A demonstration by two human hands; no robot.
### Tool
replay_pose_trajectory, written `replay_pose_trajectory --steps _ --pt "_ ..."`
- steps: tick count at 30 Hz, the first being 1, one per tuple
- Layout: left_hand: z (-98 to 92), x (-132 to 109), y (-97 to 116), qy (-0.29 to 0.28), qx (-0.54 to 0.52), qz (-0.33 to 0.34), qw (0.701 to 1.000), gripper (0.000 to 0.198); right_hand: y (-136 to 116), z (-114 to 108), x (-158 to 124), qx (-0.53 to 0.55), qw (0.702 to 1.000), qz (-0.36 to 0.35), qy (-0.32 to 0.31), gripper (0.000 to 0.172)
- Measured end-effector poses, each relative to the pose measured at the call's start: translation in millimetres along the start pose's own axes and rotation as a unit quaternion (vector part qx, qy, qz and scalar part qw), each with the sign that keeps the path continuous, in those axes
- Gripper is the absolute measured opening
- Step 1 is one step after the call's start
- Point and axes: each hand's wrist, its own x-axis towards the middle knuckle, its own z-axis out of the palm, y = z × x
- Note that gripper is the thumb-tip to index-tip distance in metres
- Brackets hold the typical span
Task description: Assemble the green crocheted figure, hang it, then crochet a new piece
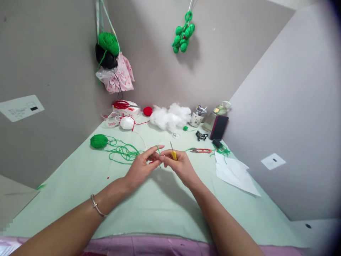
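Observation:
My left hand [141, 167] is closed in a pinch, with green yarn [158, 150] looped over its raised index finger. A short end of that yarn hangs below the fingertips. My right hand [181, 166] meets it fingertip to fingertip and is closed around a crochet hook [174, 155] with a yellow handle. The hook's thin metal shaft points up and away from the hand. Whatever small piece sits between the fingertips is mostly hidden. To the left, loose green strands spread over the table from a green yarn ball [99, 141].
Behind the hands are white stuffing [170, 117], a red yarn ball [147, 111] and a white yarn ball [127, 123]. Orange thread snips [201, 150], a phone [219, 127] and white paper [234, 174] are on the right. Red scissors [122, 104] rest on a box.

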Motion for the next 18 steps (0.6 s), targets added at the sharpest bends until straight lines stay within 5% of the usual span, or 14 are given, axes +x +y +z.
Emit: replay_pose_trajectory --steps 7,10,18 --pt "-5.3 -1 -3 0.074 0.03 0.043 0.996 0.035 4 -2 4 0.063 0.995 0.048 0.061 0.022" --pt "-3.8 -2 -2 0.059 0.022 0.046 0.997 0.022 10 -1 8 0.118 0.988 0.071 0.07 0.026" --pt "-1.1 -1 1 0.015 0.012 -0.001 1.0 0.023 4 -9 9 0.203 0.975 0.086 0.03 0.033"
